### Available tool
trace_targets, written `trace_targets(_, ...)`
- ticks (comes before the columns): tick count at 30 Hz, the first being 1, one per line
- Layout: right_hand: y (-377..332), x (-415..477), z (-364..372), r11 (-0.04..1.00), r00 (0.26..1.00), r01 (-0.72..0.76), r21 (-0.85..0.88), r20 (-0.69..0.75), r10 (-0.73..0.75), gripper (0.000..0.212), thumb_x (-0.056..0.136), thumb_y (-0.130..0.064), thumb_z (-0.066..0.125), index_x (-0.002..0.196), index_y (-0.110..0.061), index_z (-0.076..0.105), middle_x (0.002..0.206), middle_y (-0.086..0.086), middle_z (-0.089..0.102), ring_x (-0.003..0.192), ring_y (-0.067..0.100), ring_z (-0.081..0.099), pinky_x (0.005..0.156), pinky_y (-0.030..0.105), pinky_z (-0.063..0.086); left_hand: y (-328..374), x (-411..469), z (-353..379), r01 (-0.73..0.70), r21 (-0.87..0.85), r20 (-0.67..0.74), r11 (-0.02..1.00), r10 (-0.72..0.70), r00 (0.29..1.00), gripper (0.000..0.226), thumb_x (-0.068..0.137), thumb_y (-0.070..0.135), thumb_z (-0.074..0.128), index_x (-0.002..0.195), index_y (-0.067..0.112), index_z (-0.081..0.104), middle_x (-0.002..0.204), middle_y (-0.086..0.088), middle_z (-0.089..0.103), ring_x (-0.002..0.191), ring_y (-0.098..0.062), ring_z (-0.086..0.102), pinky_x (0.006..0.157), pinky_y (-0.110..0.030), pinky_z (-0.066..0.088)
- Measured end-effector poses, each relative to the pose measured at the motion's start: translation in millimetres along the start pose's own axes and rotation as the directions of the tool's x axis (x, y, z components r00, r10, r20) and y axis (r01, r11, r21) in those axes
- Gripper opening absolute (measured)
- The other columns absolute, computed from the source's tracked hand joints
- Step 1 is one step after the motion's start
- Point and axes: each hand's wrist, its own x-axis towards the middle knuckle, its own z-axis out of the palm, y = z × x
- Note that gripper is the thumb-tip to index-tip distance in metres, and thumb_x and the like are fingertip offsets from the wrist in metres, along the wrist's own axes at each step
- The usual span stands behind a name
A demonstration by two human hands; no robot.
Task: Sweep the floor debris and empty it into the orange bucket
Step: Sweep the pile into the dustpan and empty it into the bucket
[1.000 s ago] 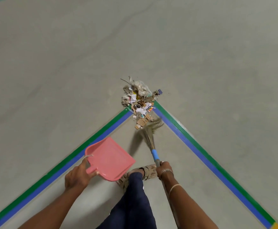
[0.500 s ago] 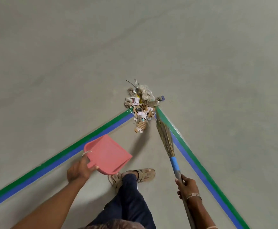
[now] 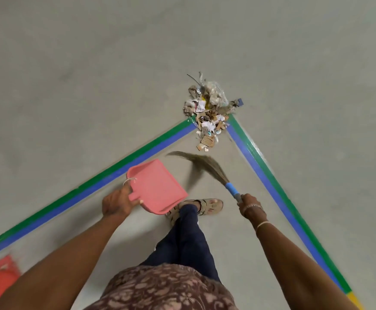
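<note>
Debris heaped over the tape corner. Left hand grips dustpan, right hand grips broom — a hard stroke could scatter it.

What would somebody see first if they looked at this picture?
Probably the messy rubbish pile heaped on the corner where the green-and-blue tape lines meet. Next, the pink dustpan gripped in the left hand, and the broom in the right hand, just short of the pile.
</note>
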Motion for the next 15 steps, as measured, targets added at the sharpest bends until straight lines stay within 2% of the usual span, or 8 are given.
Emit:
trace_targets(2,-11,12,-14,0.997,0.997,-0.062,0.054,-0.043,0.065,0.03,0.094,-0.032,0.059,0.114,-0.01,0.06,0.11,0.014,0.066,0.102,0.036,0.063,0.077,0.034,0.047,-2,-2,-4,-0.011,0.006,-0.007,1.0,0.011,1.0,0.075,0.082,0.062,0.071,0.145,0.042,0.036,0.115,-0.001,0.068,0.108,-0.03,0.063,0.083,-0.037,0.045)
trace_targets(5,-19,19,-39,0.988,0.989,-0.074,0.134,-0.115,0.09,0.026,0.092,-0.033,0.059,0.102,-0.01,0.062,0.095,0.013,0.066,0.085,0.034,0.062,0.07,0.032,0.045,-3,-5,-10,-0.017,0.004,-0.017,1.0,0.017,1.0,0.073,0.083,0.064,0.068,0.145,0.042,0.035,0.112,-0.001,0.068,0.105,-0.03,0.063,0.08,-0.036,0.046)
trace_targets(9,-6,9,-73,0.978,0.989,-0.031,0.206,-0.135,0.06,0.026,0.088,-0.035,0.057,0.089,-0.01,0.064,0.068,0.01,0.063,0.063,0.031,0.061,0.068,0.044,0.06,-3,-10,-15,-0.026,0.006,-0.015,1.0,0.026,1.0,0.074,0.083,0.066,0.066,0.145,0.044,0.034,0.108,-0.001,0.067,0.103,-0.028,0.063,0.08,-0.035,0.046)
trace_targets(10,-4,-3,-84,0.971,0.987,-0.032,0.236,-0.143,0.067,0.025,0.088,-0.034,0.058,0.091,-0.01,0.065,0.065,0.008,0.061,0.061,0.032,0.062,0.065,0.043,0.06,-2,-11,-17,-0.027,0.008,-0.014,1.0,0.027,1.0,0.073,0.084,0.066,0.066,0.145,0.044,0.034,0.109,-0.001,0.067,0.103,-0.027,0.063,0.079,-0.035,0.045)
trace_targets(12,4,-30,-102,0.952,0.989,-0.017,0.306,-0.137,0.062,0.013,0.091,-0.025,0.06,0.099,-0.017,0.065,0.065,0.008,0.058,0.056,0.029,0.061,0.05,0.033,0.053,1,-13,-21,-0.034,-0.003,-0.019,0.999,0.034,0.999,0.071,0.085,0.064,0.066,0.145,0.042,0.035,0.112,-0.001,0.067,0.105,-0.028,0.064,0.08,-0.035,0.045)
trace_targets(15,27,-61,-123,0.926,0.99,-0.002,0.377,-0.127,0.053,0.031,0.091,-0.019,0.064,0.121,-0.016,0.067,0.063,0.009,0.058,0.048,0.024,0.059,0.042,0.026,0.044,7,-14,-25,-0.031,-0.011,-0.013,0.999,0.031,0.999,0.071,0.084,0.065,0.065,0.145,0.039,0.037,0.116,-0.002,0.067,0.109,-0.028,0.063,0.084,-0.035,0.047)
